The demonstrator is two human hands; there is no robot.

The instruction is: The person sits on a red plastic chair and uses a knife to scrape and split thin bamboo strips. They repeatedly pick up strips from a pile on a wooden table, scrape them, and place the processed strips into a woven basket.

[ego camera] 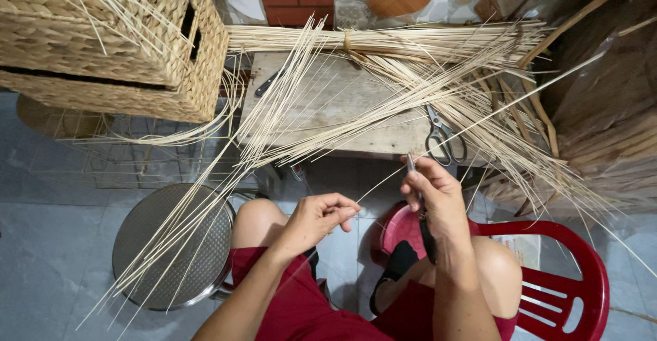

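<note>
Pale reed strip [390, 175] pinched in left hand [316, 219], right hand [434, 194] gripping small knife w/ strip; most reeds [383, 43] on tabletop [328, 95] untouched.

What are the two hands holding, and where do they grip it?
The left hand pinches the near end of a thin cane strand; the right hand holds a small knife by its handle.

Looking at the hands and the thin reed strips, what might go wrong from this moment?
1. The right hand holds a small blade against the strip that the left hand pinches; a slip might nick the left fingers or a bare knee.
2. The thin strip may snap or split unevenly.
3. Loose strips fan over the metal stool; an elbow could sweep them to the floor.
</note>
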